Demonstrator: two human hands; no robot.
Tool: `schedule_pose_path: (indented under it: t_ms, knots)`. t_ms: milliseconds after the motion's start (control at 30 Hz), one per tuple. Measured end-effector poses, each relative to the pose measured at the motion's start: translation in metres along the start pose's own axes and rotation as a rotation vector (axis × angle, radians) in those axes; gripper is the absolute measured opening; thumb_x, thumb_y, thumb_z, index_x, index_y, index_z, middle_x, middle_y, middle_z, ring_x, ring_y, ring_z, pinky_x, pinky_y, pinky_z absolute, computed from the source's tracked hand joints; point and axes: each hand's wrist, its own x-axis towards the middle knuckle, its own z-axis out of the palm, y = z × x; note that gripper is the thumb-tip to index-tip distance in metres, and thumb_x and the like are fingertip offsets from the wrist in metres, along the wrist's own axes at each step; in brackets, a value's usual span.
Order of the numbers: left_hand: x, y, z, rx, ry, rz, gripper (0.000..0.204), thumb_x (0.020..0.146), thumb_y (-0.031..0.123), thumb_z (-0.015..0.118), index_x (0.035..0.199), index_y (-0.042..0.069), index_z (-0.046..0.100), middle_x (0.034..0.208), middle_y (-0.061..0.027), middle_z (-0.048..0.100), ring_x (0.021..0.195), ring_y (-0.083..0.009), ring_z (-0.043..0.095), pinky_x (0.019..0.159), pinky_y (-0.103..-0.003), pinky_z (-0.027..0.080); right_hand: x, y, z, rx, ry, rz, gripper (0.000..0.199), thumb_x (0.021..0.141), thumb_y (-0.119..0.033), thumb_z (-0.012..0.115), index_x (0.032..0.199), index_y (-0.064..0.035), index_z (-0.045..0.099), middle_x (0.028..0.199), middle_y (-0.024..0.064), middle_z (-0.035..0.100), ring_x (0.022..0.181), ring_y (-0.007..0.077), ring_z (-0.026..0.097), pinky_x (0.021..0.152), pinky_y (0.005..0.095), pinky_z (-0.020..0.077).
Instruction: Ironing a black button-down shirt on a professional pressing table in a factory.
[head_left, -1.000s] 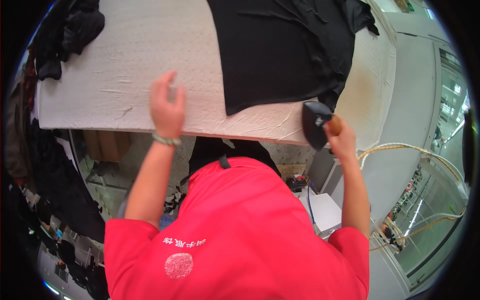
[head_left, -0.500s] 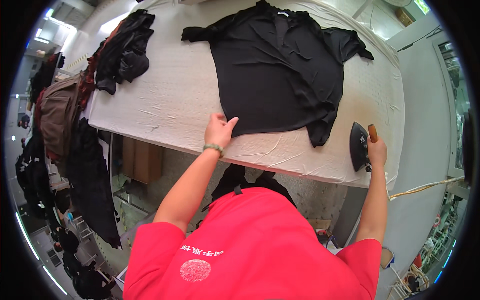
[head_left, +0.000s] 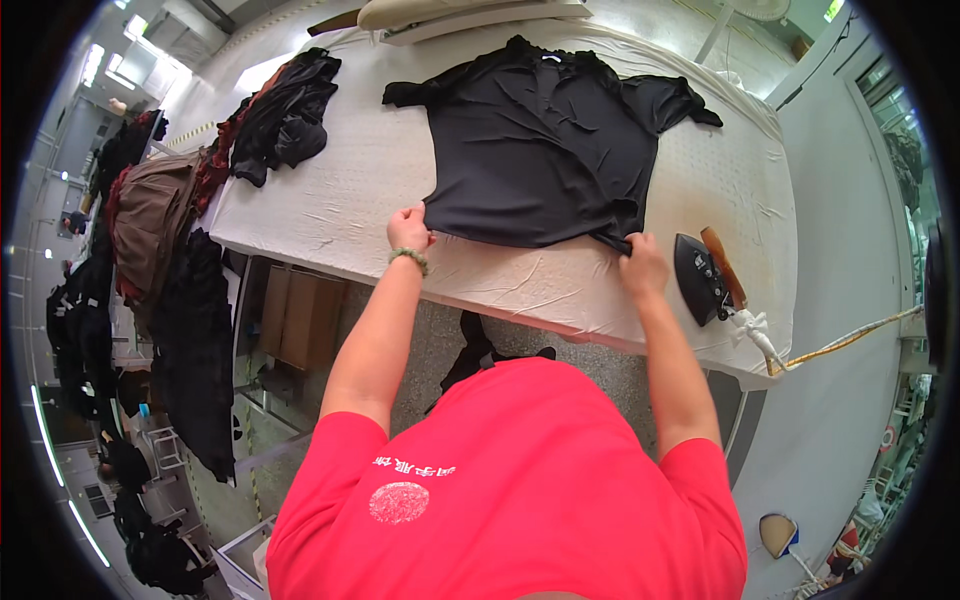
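Observation:
A black short-sleeved blouse (head_left: 540, 150) lies spread on the pale padded ironing table (head_left: 330, 215), its collar toward the far side and its hem toward me. My left hand (head_left: 408, 229) pinches the hem's left corner. At the right corner, my right hand (head_left: 645, 265) grips the hem, where the cloth is bunched and folded. Between the two hands the hem is drawn fairly straight. Just right of my right hand rests an iron (head_left: 700, 278) with a dark soleplate and a wooden handle, nobody holding it.
A heap of dark garments (head_left: 285, 115) lies at the table's far left. Beside the table hang brown and black clothes (head_left: 155, 225). From the iron, a wrapped cord (head_left: 850, 338) runs right. A padded pressing board (head_left: 450, 12) stands at the far edge; cardboard boxes (head_left: 305, 315) sit underneath.
My right hand has let go of the iron, left it on the table and moved left to grip the blouse's hem. My left hand has closed on the left corner.

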Motion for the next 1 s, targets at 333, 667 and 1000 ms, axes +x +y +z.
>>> schedule_pose_path:
  t_ms: [333, 667, 1000]
  knots:
    - [-0.034, 0.067, -0.110, 0.190, -0.203, 0.079, 0.021, 0.098, 0.024, 0.071, 0.093, 0.005, 0.064, 0.068, -0.0007, 0.061, 0.042, -0.0091, 0.049, 0.037, -0.027, 0.042, -0.033, 0.046, -0.108, 0.030, 0.274, -0.366, 0.033, 0.068, 0.005, 0.069, 0.097, -0.0092, 0.068, 0.097, 0.0076, 0.062, 0.096, 0.0312, 0.064, 0.084, 0.0430, 0.0528]
    - [-0.007, 0.004, -0.078, 0.974, -0.038, 0.620, 0.028, 0.091, 0.037, 0.075, 0.096, 0.011, 0.066, 0.069, -0.0050, 0.060, 0.066, -0.0257, 0.062, 0.064, -0.043, 0.051, -0.079, 0.072, -0.003, 0.074, 0.201, -0.156, 0.042, 0.070, 0.001, 0.067, 0.111, -0.0103, 0.069, 0.119, 0.0087, 0.064, 0.112, 0.0314, 0.061, 0.097, 0.0413, 0.0488]
    - [0.002, -0.011, -0.076, 0.984, 0.080, 0.814, 0.029, 0.093, 0.041, 0.073, 0.097, 0.013, 0.067, 0.064, -0.0003, 0.051, 0.059, -0.0196, 0.054, 0.058, -0.037, 0.045, -0.081, 0.069, 0.012, 0.022, 0.238, -0.124, 0.047, 0.072, 0.007, 0.055, 0.116, -0.0070, 0.068, 0.128, 0.0116, 0.064, 0.122, 0.0318, 0.058, 0.107, 0.0414, 0.0430]
